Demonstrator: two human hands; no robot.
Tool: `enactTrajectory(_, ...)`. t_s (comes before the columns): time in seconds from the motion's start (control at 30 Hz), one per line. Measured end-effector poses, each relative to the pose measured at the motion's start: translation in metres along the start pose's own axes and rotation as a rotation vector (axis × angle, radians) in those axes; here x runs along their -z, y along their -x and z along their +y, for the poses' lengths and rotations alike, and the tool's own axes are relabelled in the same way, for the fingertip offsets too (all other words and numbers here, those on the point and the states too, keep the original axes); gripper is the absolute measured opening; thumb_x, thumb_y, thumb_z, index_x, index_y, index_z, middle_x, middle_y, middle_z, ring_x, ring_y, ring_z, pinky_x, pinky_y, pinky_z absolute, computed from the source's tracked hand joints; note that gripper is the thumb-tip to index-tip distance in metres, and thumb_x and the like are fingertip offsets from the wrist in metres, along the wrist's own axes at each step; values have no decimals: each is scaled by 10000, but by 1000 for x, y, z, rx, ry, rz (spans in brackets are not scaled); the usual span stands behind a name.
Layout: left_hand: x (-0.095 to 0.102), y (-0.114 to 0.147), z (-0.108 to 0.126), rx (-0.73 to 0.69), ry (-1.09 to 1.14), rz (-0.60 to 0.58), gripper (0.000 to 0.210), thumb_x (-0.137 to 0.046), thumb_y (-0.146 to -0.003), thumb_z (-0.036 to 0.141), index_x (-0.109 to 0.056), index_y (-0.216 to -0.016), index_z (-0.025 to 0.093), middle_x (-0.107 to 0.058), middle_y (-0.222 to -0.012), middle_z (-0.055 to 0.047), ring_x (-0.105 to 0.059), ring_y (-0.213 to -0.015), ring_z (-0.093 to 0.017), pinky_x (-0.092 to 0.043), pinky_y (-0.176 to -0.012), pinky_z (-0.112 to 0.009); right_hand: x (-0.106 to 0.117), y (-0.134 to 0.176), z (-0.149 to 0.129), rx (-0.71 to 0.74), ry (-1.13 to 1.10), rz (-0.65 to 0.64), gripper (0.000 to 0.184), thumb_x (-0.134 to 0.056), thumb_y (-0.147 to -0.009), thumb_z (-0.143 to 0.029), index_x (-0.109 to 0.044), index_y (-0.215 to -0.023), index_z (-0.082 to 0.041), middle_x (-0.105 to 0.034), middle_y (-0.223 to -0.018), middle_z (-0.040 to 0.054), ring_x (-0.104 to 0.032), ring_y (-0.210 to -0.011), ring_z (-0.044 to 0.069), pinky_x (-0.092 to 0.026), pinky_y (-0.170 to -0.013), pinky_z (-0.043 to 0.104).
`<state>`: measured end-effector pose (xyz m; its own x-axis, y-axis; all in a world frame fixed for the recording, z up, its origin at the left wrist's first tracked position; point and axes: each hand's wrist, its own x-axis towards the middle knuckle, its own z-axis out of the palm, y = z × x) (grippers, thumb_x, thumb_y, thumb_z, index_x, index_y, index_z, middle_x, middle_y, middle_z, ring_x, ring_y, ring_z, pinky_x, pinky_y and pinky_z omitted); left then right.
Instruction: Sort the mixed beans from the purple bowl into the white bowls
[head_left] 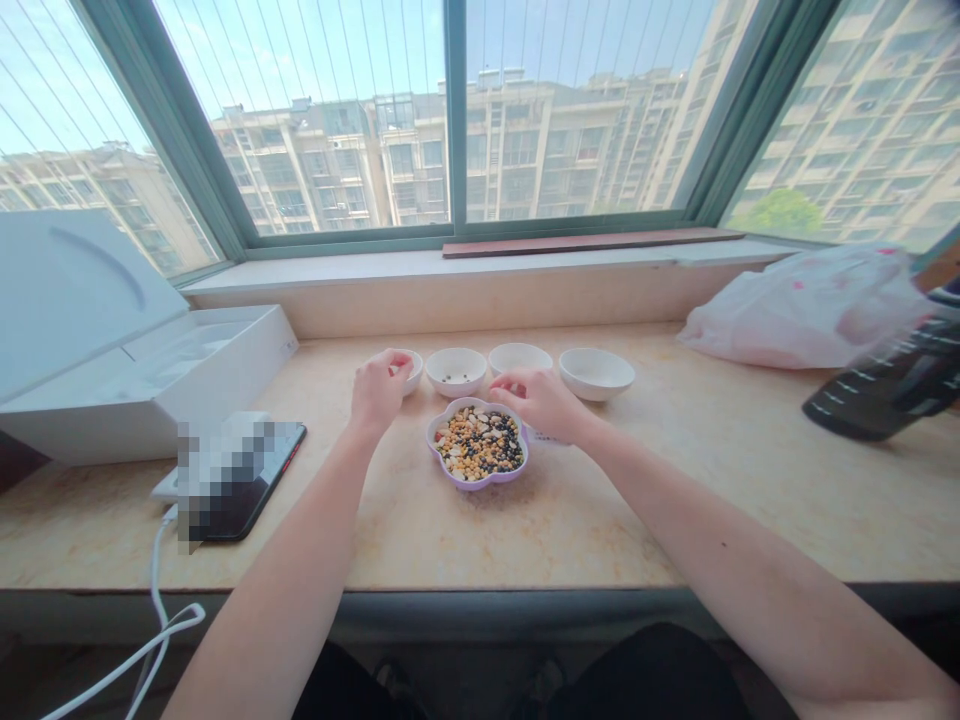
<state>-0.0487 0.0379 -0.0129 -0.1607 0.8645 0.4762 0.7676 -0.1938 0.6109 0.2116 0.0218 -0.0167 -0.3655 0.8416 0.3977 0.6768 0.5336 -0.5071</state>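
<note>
A purple flower-shaped dish (480, 484) holds mixed beans: black, yellow and larger pale ones (480, 445). Behind it stands a row of several white bowls. My left hand (377, 390) is at the leftmost bowl (412, 378), its fingers closed over the near rim; what they may hold is hidden. A few dark beans lie in the second bowl (457, 365). My right hand (541, 400) hovers at the dish's far right edge, in front of the third bowl (520, 356), with fingertips pinched together; I cannot make out anything between them. The rightmost bowl (596, 372) looks empty inside.
At left are an open white box (217, 370), a phone (255, 490) and a white cable (156, 570). A plastic bag (802, 310) and a dark bottle (877, 385) lie on the right. The window ledge (360, 270) bounds the table's back.
</note>
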Motion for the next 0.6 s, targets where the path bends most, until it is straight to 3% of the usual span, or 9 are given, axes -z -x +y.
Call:
enactTrajectory(0.27, -6, -7, -21, 51, -166, -86, 285, -540, -921, 270, -761, -1090, 207, -765, -1100, -85, -688, -1018, -249, -491, -937, -344, 0, 2, -5, 68, -47, -212, 157, -633, -884, -245, -773, -903, -177, -742, -791, 46, -629, -692, 150, -446, -648, 274)
enactTrajectory(0.4, -7, -7, -21, 23, -192, -70, 316, -549, -906, 248, -746, -1150, 211, -744, -1162, -86, -676, -1069, -256, -474, -998, -359, -1, 4, -6, 101, -111, -334, 130, -683, -839, -259, -776, -884, -181, -758, -829, 45, -638, -702, 152, -452, -626, 264)
enactTrajectory(0.6, -7, -4, -13, -30, -147, -27, 304, -547, -894, 213, -748, -1122, 202, -722, -1165, -88, -686, -994, -228, -487, -989, -343, -1, 7, -12, 178, -71, -448, 150, -671, -791, -181, -795, -875, -197, -778, -941, 53, -679, -830, 182, -486, -717, 263)
